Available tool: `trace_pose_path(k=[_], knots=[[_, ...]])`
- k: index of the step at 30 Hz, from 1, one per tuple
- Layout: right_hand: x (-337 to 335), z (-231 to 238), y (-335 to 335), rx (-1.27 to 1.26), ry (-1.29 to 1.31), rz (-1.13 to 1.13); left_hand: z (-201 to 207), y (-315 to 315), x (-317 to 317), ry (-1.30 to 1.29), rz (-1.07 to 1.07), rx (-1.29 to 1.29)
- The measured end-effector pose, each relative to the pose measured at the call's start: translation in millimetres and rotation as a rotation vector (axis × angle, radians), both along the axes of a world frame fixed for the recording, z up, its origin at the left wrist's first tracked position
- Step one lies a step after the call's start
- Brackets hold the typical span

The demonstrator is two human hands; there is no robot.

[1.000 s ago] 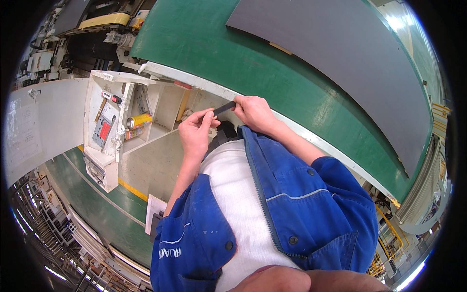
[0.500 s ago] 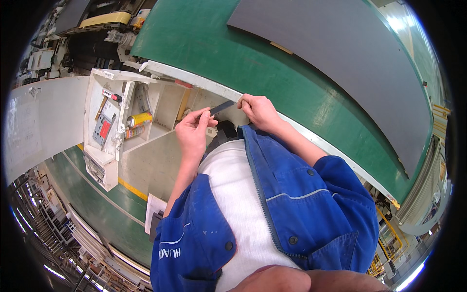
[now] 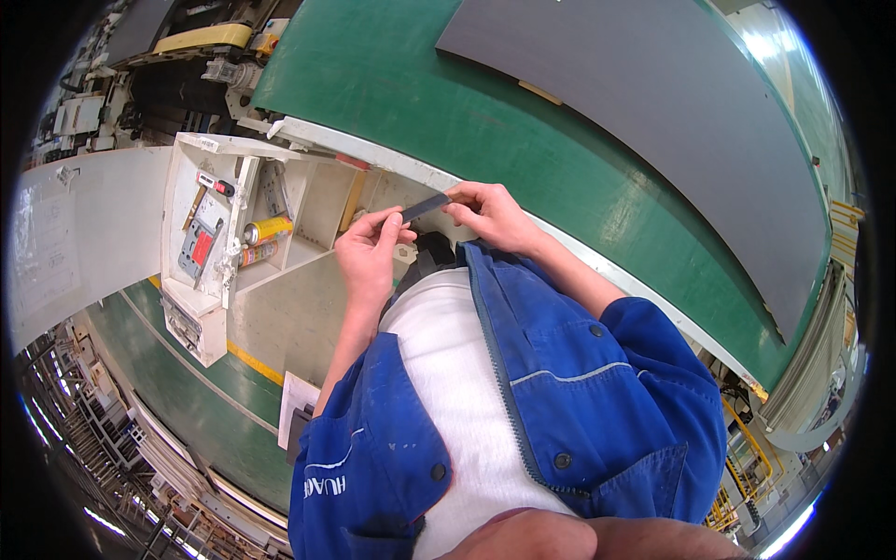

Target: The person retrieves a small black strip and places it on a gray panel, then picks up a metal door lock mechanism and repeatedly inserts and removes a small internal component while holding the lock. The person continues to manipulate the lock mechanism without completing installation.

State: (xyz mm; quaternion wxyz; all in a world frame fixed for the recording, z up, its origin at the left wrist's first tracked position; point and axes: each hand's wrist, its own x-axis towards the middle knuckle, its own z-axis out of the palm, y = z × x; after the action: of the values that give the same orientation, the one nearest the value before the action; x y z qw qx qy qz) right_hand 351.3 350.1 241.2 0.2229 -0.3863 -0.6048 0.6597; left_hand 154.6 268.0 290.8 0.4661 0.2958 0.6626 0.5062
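Note:
A short, flat dark grey strip (image 3: 426,207) is held up between my two hands, tilted with its right end higher. My left hand (image 3: 371,254) pinches the lower left end between thumb and fingers. At the upper right end, the fingertips of my right hand (image 3: 493,213) close on the strip. Both hands are in front of my body, by the pale edge of a green table (image 3: 392,103). Just behind the strip is a white open shelf unit (image 3: 313,201). What the curled fingers cover of the strip is hidden.
A large grey panel (image 3: 653,112) lies on the green table. To the left, a white tray (image 3: 177,238) holds a red-handled tool (image 3: 215,183) and a metal tool with a red part (image 3: 200,247). Spray cans (image 3: 268,230) lie on the shelf. Machinery (image 3: 168,93) stands far left.
My right hand has shifted slightly left and turned, its fingers now extended to the strip's upper end instead of curled beside it. My left hand has hardly moved.

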Motion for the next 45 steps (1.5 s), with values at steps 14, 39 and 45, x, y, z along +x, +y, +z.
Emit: trace_pose_path(k=[14,39,45], knots=[[-1,0,9,0.297,-0.170,0.033,6,2,7,0.127,-0.126,0.042],[-1,-8,7,0.288,-0.062,-0.016,2,2,7,0.082,-0.084,0.012],[1,-2,4,0.253,-0.121,-0.019,0,3,6,0.096,-0.081,-0.008]])
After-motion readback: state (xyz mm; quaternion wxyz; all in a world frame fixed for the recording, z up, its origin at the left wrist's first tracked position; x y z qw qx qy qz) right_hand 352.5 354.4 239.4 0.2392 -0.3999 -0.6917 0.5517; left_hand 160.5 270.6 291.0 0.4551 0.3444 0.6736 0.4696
